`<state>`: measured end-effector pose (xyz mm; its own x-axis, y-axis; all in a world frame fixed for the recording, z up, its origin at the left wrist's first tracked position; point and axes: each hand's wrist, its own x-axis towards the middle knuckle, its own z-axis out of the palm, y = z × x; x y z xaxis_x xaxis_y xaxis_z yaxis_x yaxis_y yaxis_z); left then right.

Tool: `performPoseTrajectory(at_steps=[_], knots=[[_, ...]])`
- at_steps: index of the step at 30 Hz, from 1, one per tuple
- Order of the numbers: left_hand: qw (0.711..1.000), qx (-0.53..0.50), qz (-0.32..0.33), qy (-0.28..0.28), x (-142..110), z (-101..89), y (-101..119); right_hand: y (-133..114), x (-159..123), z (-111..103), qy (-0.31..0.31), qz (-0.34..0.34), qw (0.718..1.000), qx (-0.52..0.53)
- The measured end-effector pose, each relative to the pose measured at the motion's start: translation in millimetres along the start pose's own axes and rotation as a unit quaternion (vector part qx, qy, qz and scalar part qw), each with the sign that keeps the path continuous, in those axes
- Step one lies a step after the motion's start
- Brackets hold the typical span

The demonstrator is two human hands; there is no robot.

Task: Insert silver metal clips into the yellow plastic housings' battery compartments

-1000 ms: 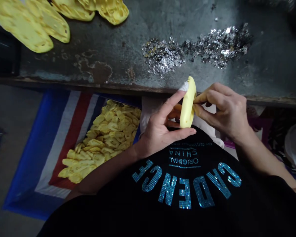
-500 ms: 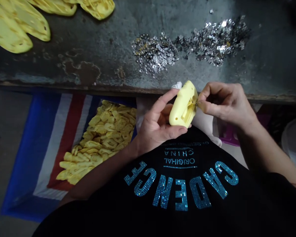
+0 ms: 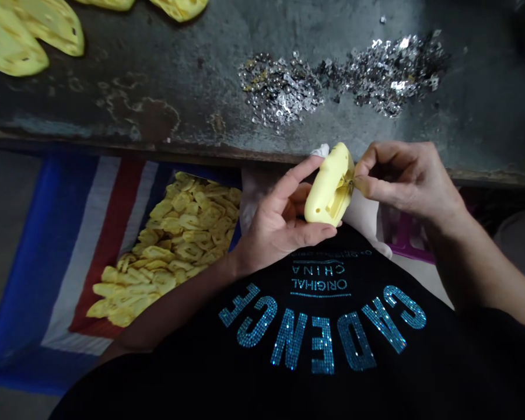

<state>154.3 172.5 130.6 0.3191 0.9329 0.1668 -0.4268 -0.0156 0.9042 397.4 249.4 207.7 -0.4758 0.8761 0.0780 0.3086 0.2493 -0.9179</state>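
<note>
A hollow yellow plastic shell (image 3: 326, 181), with openings on its inner side, is gripped in my left hand (image 3: 280, 217). The thumb presses its lower end, and a white wrap covers the tip of a finger near its top. My right hand (image 3: 402, 178) pinches with thumb and index finger at the shell's open inner side. A tiny dark metal piece shows at those fingertips, too small to make out fully. Beyond both hands, a pile of small shiny metal clips or plates (image 3: 284, 90) lies on the dark worktable (image 3: 192, 105).
Larger yellow plastic shells (image 3: 35, 35) lie at the table's far left. Below the table edge, a blue bin (image 3: 21, 280) lined with striped cloth (image 3: 100, 245) holds a heap of yellow plastic pieces (image 3: 179, 239). A second metal heap (image 3: 394, 70) adjoins the first. Something purple (image 3: 405, 236) sits under the table.
The yellow shell has turned from edge-on so its hollow inner side shows. My right hand's pinch stays at that side and has shifted slightly right. The view has moved a little.
</note>
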Motion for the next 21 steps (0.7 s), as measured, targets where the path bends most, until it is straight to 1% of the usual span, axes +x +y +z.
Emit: performPoseTrajectory(at_steps=[7, 10, 13, 17, 19, 21], knots=[[0.999, -0.003, -0.043, 0.024, -1, 2.9, 4, 6, 2, 3, -0.004, -0.023, 1.000, -0.007], [0.998, -0.024, -0.060, 0.027, -1, -0.3, 1, 9, -1, 3, 0.011, -0.023, 1.000, -0.009], [0.996, -0.042, -0.075, 0.026, -1, -4.0, -2, 13, -6, 2, 0.040, -0.034, 0.998, -0.023], [0.996, -0.042, -0.071, 0.024, 0, -3.3, -2, 22, -13, 0, 0.092, -0.069, 0.992, -0.056], [0.998, -0.020, -0.058, 0.028, 0, -0.8, -1, 26, -13, -1, 0.088, -0.068, 0.992, -0.062], [0.999, 0.017, -0.033, 0.031, -1, 1.8, 0, 28, -10, -1, 0.058, -0.052, 0.996, -0.051]])
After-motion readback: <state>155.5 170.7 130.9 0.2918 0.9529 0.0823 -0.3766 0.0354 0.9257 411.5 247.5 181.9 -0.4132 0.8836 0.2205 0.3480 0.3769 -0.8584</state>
